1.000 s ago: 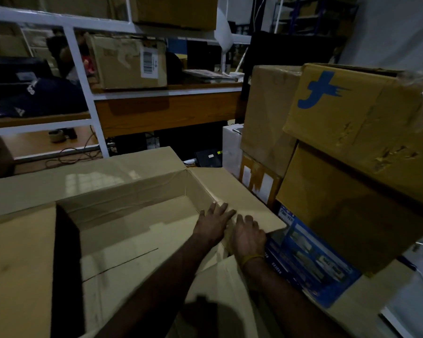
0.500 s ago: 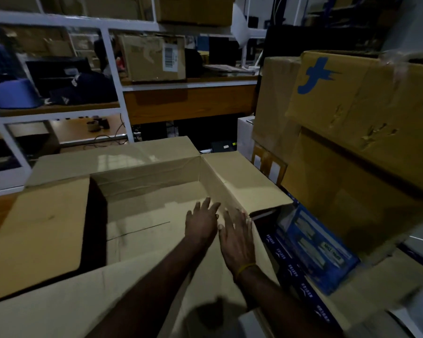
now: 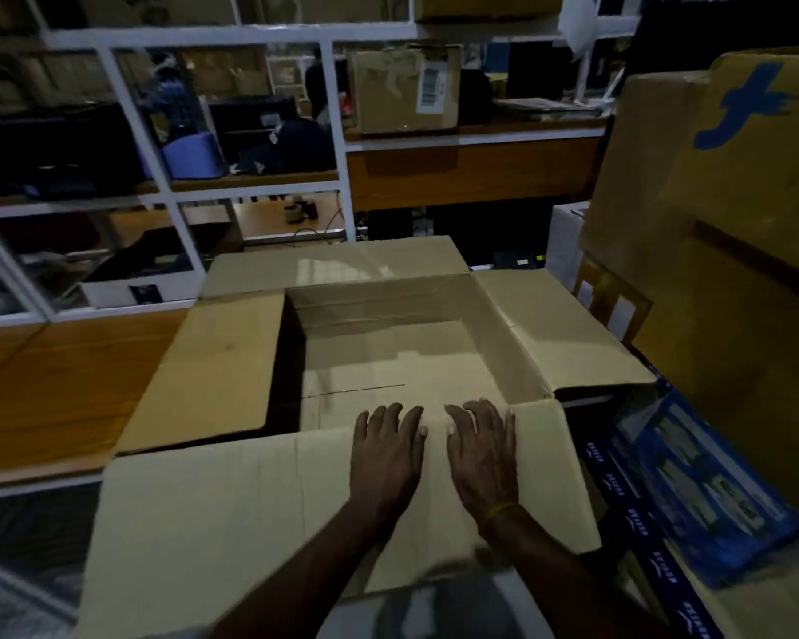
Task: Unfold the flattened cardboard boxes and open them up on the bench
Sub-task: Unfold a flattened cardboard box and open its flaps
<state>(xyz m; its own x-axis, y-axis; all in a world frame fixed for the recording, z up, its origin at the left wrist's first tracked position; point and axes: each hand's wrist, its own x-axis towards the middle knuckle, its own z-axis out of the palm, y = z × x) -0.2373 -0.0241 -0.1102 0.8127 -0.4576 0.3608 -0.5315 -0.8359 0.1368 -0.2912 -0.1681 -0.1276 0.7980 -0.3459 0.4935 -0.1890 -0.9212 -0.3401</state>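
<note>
- At the near edge of the cardboard box [image 3: 388, 343], both hands lie flat with straight fingers on the near flap [image 3: 250, 509]; left hand [image 3: 386, 454] and right hand [image 3: 483, 454] sit side by side, pressing, gripping nothing.
- Step in hand, as judged: folding the near flap outward and down; the box stands erected on the wooden bench [image 3: 56, 385], its other three flaps already spread.
- Next move likely calls for creasing this flap fully, then fetching another flattened box.
- Stacked cartons [image 3: 720, 279] crowd the right; white shelving [image 3: 181, 214] holds clutter at the far side; lighting is dim.
</note>
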